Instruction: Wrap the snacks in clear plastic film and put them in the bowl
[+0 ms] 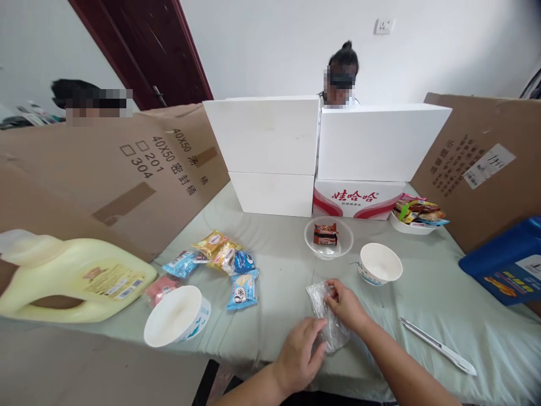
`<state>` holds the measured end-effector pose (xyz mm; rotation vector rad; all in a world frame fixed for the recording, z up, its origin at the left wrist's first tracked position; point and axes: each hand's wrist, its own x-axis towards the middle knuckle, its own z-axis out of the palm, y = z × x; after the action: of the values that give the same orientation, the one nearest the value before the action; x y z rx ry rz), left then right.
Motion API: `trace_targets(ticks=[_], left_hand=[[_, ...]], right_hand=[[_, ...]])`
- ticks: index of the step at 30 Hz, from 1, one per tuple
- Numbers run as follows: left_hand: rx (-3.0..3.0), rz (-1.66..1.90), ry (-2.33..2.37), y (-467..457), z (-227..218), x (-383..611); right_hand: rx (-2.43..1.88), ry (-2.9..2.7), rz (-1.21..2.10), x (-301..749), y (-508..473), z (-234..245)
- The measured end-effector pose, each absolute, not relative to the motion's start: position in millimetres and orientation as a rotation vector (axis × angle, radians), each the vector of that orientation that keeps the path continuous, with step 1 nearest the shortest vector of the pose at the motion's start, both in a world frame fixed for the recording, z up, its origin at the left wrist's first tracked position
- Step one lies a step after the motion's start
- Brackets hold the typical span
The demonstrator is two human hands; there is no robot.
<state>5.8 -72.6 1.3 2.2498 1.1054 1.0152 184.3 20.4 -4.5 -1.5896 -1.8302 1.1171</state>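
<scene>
A crumpled clear plastic bag lies near the front of the table. My right hand pinches its upper part between thumb and fingertips. On the bag's left side, my left hand has thumb and forefinger apart, their tips touching the edge. Beyond the bag stands a clear plastic bowl with red-brown wrapped snacks inside. A white paper bowl with a blue pattern is just past my right hand. Rightward lies a white utility knife.
Left are wrapped snacks, another paper bowl and a yellow jug. White boxes and cardboard panels wall the table. At right are a snack-filled white dish and a blue bottle. Two people are behind the panels.
</scene>
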Motion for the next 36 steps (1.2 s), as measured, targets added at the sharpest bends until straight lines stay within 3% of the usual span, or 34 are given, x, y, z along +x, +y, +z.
trace_targets(ticks=[6,13,17,22,24,32,36], left_hand=[[2.479,0.944,1.139,-23.5,17.1,8.6],[2.489,0.758,1.279,-4.1,4.3,10.2],[2.572,0.654,1.259,-8.8,3.4,10.4],[2.62,0.577,1.272,-9.6,3.8,12.3],[2.624,0.56,1.278,-9.6,3.4,12.6],[2.666,0.504,1.255,-9.5,5.2,11.0],[2.695,0.482,1.011,-9.9,7.6,8.5]], right_hand=[[-1.604,-1.866,1.104,181.9,25.3,1.2],[-1.647,-1.876,1.04,196.5,-5.2,7.9],[-1.612,-2.049,0.749,212.8,-43.8,3.6],[-1.37,-2.301,-0.044,214.2,-62.5,13.3],[-1.176,-2.487,-0.208,209.6,-66.0,15.6],[-1.171,-2.545,-0.315,204.6,-109.1,-21.1],[-1.087,-2.564,-0.274,213.3,-113.7,-13.0]])
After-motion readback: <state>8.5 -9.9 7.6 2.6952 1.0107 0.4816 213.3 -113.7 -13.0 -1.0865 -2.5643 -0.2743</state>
